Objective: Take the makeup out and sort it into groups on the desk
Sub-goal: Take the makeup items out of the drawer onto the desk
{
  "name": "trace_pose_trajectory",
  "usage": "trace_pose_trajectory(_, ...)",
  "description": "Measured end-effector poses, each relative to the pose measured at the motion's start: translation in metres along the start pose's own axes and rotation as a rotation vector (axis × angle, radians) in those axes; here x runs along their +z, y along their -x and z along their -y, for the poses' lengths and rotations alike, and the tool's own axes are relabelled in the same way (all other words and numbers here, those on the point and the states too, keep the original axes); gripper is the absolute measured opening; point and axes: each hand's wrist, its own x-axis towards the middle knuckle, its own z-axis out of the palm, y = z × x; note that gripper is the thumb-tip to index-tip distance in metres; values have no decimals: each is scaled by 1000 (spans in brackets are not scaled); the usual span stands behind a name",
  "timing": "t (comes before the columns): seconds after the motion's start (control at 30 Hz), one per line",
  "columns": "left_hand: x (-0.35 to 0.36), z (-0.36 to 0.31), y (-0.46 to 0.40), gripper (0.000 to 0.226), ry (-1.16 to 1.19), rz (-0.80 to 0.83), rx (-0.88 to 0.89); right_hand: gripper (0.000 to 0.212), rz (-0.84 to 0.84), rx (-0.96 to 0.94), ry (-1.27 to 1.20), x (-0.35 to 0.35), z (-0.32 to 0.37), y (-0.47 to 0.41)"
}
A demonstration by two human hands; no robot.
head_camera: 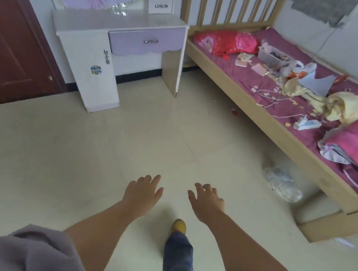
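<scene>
a: where are the hands?

b: both out in front, low over the floor (79, 156). the left hand (142, 190) has its fingers spread and relaxed, holding nothing. the right hand (207, 199) is the same, loose and empty. they're apart, not touching.

a: and the makeup?

b: can't tell for sure. there's a clear bin (273, 57) on the bed (237, 84) with small things in it, too blurred to name. it sits near the red bag (225, 42), well apart from both hands.

a: the surface?

b: the white top (120, 19) of the vanity stands against the far wall, beside the bed's head. its purple drawer (146, 41) is closed, the little door (91, 69) below left also closed.

a: anything else?

b: a brown door (10, 45) at left, a crumpled plastic bag (283, 183) on the floor by the bed, one yellow shoe (180, 225) stepping forward.
</scene>
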Motion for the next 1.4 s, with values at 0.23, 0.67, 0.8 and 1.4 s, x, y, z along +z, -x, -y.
trace_pose_trajectory(0.23,-15,33,-171,40,17,37,-140,47,0,-71,68,-85,-8,-181)
trace_pose_trajectory(0.67,-57,108,-433,53,41,-14,-219,48,50,-197,138,-197,40,-460)
trace_pose_trajectory(0.8,-75,161,-530,56,79,62,-237,48,58,-185,117,-235,73,-557)
trace_pose_trajectory(1.4,-113,345,-884,57,348,178,-531,49,112,-337,47,-366,202,-940)
